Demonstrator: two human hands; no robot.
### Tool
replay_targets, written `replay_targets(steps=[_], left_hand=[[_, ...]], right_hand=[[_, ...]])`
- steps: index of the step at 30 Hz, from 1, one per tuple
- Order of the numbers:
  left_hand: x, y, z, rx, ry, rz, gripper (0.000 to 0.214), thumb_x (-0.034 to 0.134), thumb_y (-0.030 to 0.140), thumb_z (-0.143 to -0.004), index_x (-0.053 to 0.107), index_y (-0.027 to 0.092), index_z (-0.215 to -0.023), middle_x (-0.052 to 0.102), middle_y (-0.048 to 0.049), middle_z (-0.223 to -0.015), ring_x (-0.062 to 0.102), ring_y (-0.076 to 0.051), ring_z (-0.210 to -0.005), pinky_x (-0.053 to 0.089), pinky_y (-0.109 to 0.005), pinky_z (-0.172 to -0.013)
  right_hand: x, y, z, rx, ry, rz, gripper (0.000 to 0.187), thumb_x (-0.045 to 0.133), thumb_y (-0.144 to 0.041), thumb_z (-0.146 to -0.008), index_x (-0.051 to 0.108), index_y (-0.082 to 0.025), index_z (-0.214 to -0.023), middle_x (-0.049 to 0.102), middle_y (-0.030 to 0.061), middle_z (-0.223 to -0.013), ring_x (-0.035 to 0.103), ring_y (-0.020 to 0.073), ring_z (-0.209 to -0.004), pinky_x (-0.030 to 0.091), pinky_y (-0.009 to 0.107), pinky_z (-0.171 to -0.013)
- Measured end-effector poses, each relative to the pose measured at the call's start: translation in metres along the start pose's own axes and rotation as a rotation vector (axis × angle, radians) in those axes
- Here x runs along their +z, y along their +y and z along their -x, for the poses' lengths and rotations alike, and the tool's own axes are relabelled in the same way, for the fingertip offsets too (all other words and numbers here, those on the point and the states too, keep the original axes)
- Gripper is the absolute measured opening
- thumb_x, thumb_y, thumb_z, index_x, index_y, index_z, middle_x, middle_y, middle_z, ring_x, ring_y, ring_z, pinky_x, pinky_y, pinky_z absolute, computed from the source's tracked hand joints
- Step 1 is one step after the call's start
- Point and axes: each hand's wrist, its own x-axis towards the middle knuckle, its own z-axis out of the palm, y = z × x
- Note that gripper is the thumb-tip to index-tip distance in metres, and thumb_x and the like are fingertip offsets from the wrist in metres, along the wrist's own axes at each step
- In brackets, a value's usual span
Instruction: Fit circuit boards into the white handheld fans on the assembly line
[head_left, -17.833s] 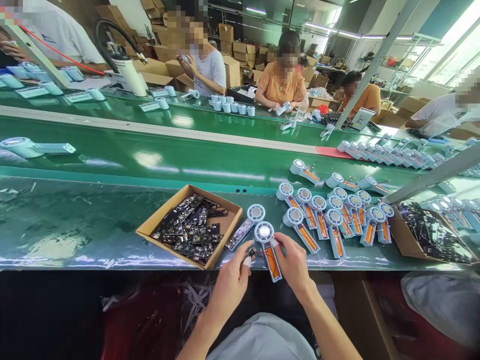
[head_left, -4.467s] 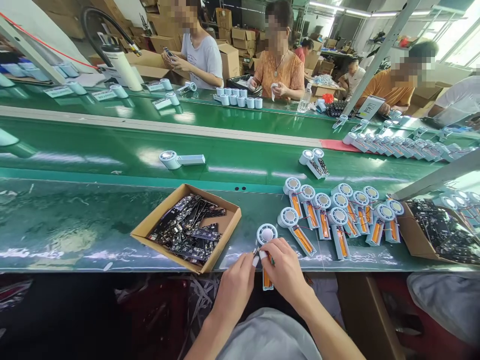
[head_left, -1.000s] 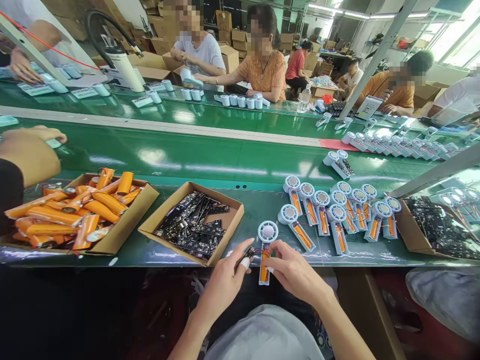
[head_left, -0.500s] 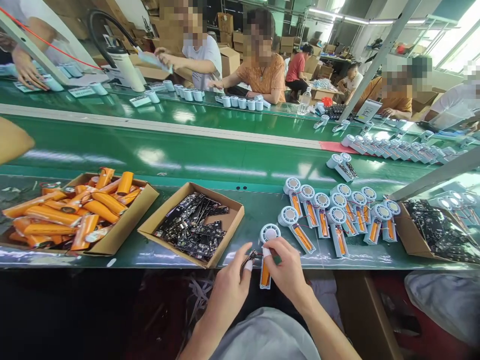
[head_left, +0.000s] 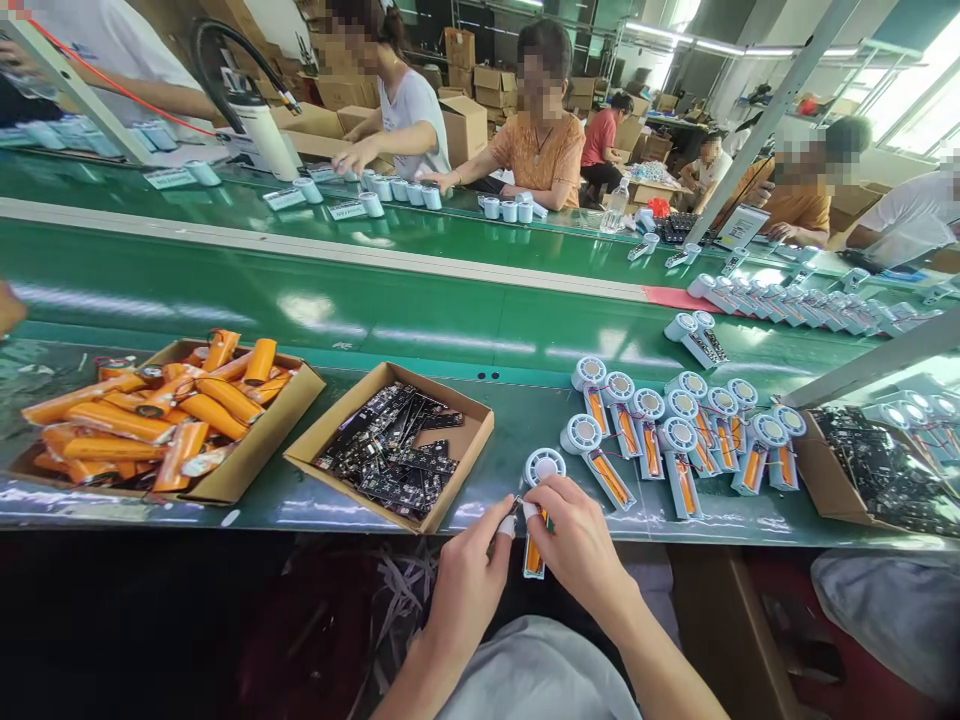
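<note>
Glossy green belt (head_left: 450, 325) runs across the workshop behind a dark, shiny bench (head_left: 517, 415). Compared with half a second ago, the two hands have drawn nearer each other, and the forearm at the far left has slipped almost out of sight. Set against the view a few seconds back, a carton of batteries (head_left: 281, 440) has come onto the bench.

Left hand (head_left: 469, 560) pinches a small circuit board (head_left: 516, 506) between thumb and forefinger, with little of it showing. Right hand (head_left: 574, 525) curls inward, thumb and fingertips meeting at the board's end — whether they grip a wire cannot be told. Beneath them, a pale blue plastic fan (head_left: 545, 467) lies at the bench's front edge, its round slotted head on the bench, its hollow handle lined with an orange wrapped cell (head_left: 534, 558).

Smooth orange cylinders heap in the first carton; flat black boards tangle in a brown cardboard tray (head_left: 465, 460). More round-headed fans (head_left: 679, 437) cluster to the right, thin red wires looping between.
</note>
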Motion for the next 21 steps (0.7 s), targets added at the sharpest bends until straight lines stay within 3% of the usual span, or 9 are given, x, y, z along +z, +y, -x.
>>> replay_targets(steps=[4, 7, 11, 14, 17, 21], left_hand=[[0.003, 0.001, 0.003, 0.074, 0.007, -0.033, 0.038, 0.044, 0.012, -0.093, 0.069, 0.016, -0.121, 0.078, -0.0110, -0.113, 0.077, -0.025, -0.098, 0.063, -0.032, -0.083], [0.000, 0.000, 0.001, 0.040, -0.033, 0.023, 0.037, 0.045, 0.013, -0.093, 0.070, 0.016, -0.120, 0.078, -0.0108, -0.114, 0.077, -0.024, -0.099, 0.062, -0.032, -0.085], [-0.011, 0.000, -0.011, -0.072, -0.150, 0.204, 0.033, 0.049, 0.017, -0.094, 0.072, 0.019, -0.118, 0.079, -0.0088, -0.107, 0.077, -0.019, -0.078, 0.063, -0.029, -0.079], [-0.020, 0.000, -0.019, -0.088, -0.224, 0.311, 0.032, 0.050, 0.019, -0.094, 0.073, 0.020, -0.117, 0.079, -0.0079, -0.104, 0.074, -0.017, -0.068, 0.062, -0.028, -0.071], [-0.024, -0.002, -0.024, -0.035, -0.236, 0.335, 0.032, 0.051, 0.019, -0.093, 0.075, 0.022, -0.114, 0.079, -0.0073, -0.103, 0.074, -0.018, -0.072, 0.062, -0.028, -0.071], [-0.019, -0.005, -0.025, 0.028, -0.218, 0.318, 0.033, 0.050, 0.015, -0.092, 0.075, 0.023, -0.112, 0.079, -0.0073, -0.105, 0.075, -0.021, -0.088, 0.061, -0.031, -0.083]], right_hand=[[0.008, 0.000, 0.003, -0.073, 0.028, 0.069, 0.022, 0.048, -0.004, -0.088, 0.063, -0.019, -0.086, 0.066, 0.0059, -0.086, 0.059, 0.0206, -0.075, 0.046, 0.030, -0.068], [0.008, 0.005, 0.004, -0.082, -0.009, -0.042, 0.022, 0.046, -0.005, -0.092, 0.063, -0.019, -0.093, 0.067, 0.0062, -0.092, 0.062, 0.0200, -0.081, 0.049, 0.029, -0.073], [0.001, 0.014, 0.001, 0.014, -0.061, -0.231, 0.020, 0.050, -0.007, -0.094, 0.064, -0.020, -0.101, 0.068, 0.0057, -0.095, 0.065, 0.0193, -0.085, 0.051, 0.029, -0.076], [-0.004, 0.017, -0.002, 0.009, -0.087, -0.331, 0.027, 0.050, -0.008, -0.094, 0.064, -0.020, -0.114, 0.068, 0.0063, -0.096, 0.065, 0.0198, -0.087, 0.052, 0.030, -0.078], [-0.007, 0.017, -0.004, -0.025, -0.105, -0.430, 0.027, 0.049, -0.010, -0.096, 0.070, -0.021, -0.109, 0.069, 0.0072, -0.098, 0.065, 0.0197, -0.089, 0.052, 0.030, -0.079], [-0.007, 0.015, -0.004, 0.039, -0.074, -0.500, 0.024, 0.052, -0.014, -0.095, 0.075, -0.021, -0.099, 0.068, 0.0069, -0.094, 0.065, 0.0195, -0.087, 0.051, 0.030, -0.077]])
